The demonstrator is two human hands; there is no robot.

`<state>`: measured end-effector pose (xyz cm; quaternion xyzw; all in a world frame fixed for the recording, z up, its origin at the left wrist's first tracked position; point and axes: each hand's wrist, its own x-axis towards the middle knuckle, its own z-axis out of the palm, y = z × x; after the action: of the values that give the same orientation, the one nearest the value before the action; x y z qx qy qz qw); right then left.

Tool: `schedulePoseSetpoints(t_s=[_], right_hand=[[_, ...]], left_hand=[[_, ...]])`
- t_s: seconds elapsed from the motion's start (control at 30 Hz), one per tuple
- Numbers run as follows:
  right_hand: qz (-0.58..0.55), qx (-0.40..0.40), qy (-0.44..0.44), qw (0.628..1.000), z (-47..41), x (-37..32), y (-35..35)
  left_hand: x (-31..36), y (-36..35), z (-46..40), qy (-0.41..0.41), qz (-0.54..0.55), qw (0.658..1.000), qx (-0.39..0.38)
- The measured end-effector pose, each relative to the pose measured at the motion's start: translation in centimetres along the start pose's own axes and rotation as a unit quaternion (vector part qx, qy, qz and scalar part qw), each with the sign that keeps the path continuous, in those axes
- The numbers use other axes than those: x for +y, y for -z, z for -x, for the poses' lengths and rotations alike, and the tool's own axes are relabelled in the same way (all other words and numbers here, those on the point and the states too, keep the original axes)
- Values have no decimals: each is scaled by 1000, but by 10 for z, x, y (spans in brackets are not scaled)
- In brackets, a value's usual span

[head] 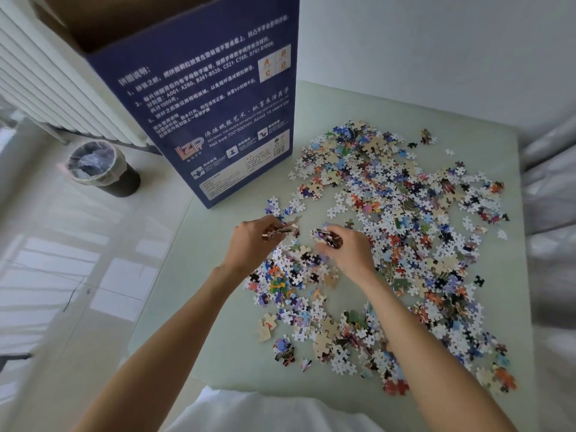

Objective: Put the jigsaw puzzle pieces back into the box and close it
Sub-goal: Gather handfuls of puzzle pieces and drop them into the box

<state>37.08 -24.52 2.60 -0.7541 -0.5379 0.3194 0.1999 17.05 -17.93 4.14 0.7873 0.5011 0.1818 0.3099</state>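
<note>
A tall blue puzzle box (215,98) stands upright at the table's back left, its top flaps open. Loose jigsaw pieces (414,219) lie scattered over the pale green table (336,101), mostly on the right and in front. My left hand (252,241) grips a small bunch of pieces just in front of the box. Close to its right, my right hand (346,247) holds another handful of pieces, lifted slightly above the pile.
A dark waste bin (103,168) with a plastic liner stands on the floor to the left of the table. A white radiator (53,85) runs along the wall behind it. Grey bedding (551,194) borders the table's right edge.
</note>
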Motion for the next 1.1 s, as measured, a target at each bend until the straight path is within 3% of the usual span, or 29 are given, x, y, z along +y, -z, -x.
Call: schedulePoseSetpoints(t_s=[0.1, 0.2, 0.33, 0.5, 0.6, 0.73, 0.87, 1.1], right_hand=[[-35, 11, 37, 999, 1, -25, 31], [-72, 38, 100, 992, -4, -60, 71], [-110, 86, 148, 979, -17, -112, 123], [-130, 134, 216, 958, -41, -168, 164], [-116, 151, 259, 947, -58, -194, 180], [-85, 169, 304, 934, -82, -222, 194], [-66, 165, 341, 923, -105, -252, 198], [53, 131, 396, 907, -139, -293, 184]], left_hand=[[25, 36, -1, -47, 27, 998, 41], [57, 88, -12, -97, 28, 987, 129], [100, 165, -37, -177, -8, 952, 249], [123, 231, -76, -204, -28, 905, 373], [116, 248, -99, -202, -96, 904, 365], [96, 252, -110, -124, -186, 934, 277], [87, 253, -112, -35, -167, 961, 215], [82, 246, -117, -45, -126, 970, 205]])
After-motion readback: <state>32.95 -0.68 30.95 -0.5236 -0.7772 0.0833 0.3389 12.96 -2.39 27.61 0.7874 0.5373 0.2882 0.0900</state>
